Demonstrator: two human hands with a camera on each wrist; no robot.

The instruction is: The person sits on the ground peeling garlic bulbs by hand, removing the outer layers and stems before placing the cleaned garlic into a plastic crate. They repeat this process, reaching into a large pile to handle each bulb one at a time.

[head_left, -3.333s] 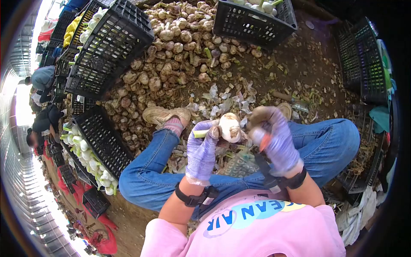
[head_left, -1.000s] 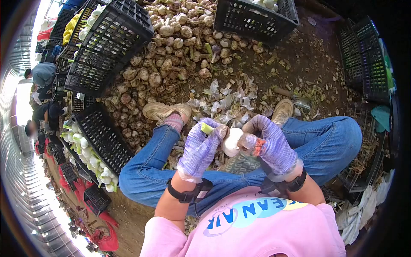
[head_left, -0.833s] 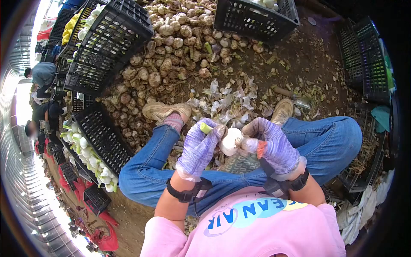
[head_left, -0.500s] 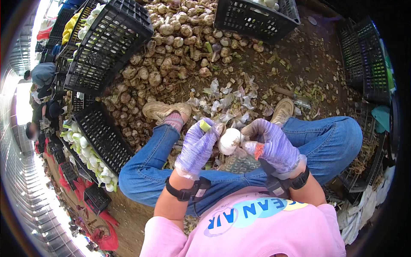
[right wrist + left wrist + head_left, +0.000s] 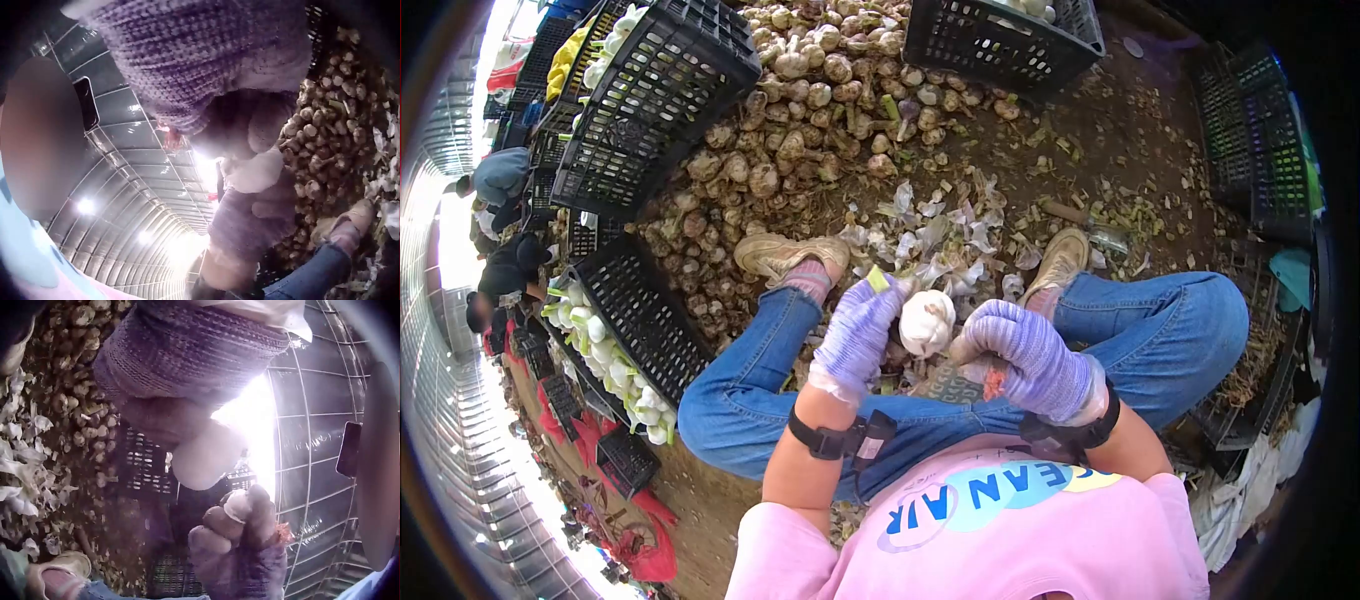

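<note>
A white garlic bulb [image 5: 926, 323] is gripped by the gloved left hand [image 5: 857, 335], its cut green stem [image 5: 878, 280] sticking out above the thumb side. The gloved right hand [image 5: 1028, 358] is just right of the bulb with its fingers curled; in the left wrist view a small pale piece [image 5: 237, 505] shows between the fingertips of the right hand [image 5: 240, 547]. In that view a gap parts the bulb [image 5: 209, 456] from the right hand. The right wrist view shows the bulb [image 5: 253, 172] beyond the right fingers, partly hidden.
A heap of unpeeled garlic [image 5: 800, 120] lies ahead and left. Black crates stand at the left [image 5: 640, 320], upper left [image 5: 655, 105], top [image 5: 1000, 45] and right [image 5: 1250, 140]. Peeled skins [image 5: 940, 235] litter the ground between the shoes. Other people are at the far left.
The right hand has drawn slightly back from the bulb and curled its fingers. The bulb, earlier showing a brownish patch, has turned in the left hand and shows a ribbed white side.
</note>
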